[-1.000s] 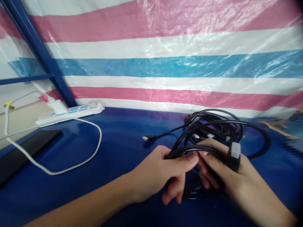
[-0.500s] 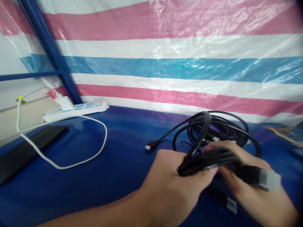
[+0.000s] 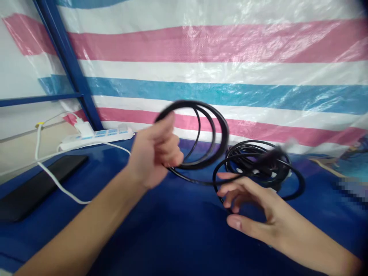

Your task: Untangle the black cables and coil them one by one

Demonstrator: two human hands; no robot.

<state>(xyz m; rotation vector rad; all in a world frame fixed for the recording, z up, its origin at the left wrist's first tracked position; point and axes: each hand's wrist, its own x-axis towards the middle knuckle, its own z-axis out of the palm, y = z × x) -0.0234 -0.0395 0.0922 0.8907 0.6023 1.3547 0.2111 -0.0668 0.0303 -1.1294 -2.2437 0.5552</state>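
Note:
A loosely coiled black cable [image 3: 224,132] hangs from my left hand [image 3: 152,153], whose fingers are closed round it above the blue surface. One strand runs right from the coil, passing over my right hand toward a motion-blurred connector end [image 3: 271,154]. My right hand [image 3: 258,211] has its thumb and curved fingers apart, with nothing gripped between them. Its fingertips are by a loop of black cable; whether they touch it I cannot tell. Just beyond that hand lies a pile of coiled black cables [image 3: 244,147] with small pale tags or plug ends.
On the left, a white power strip [image 3: 115,134] holds a white plug [image 3: 84,128]. A white cord [image 3: 53,180] crosses a flat black object [image 3: 43,184]. Behind the blue tabletop [image 3: 178,234] hang a striped plastic sheet [image 3: 201,92] and a blue metal post [image 3: 69,61].
My hands have moved apart; the left went up and left with the cable, whose coil has sprung into wider loops. My right hand has let go of the bundle and opened.

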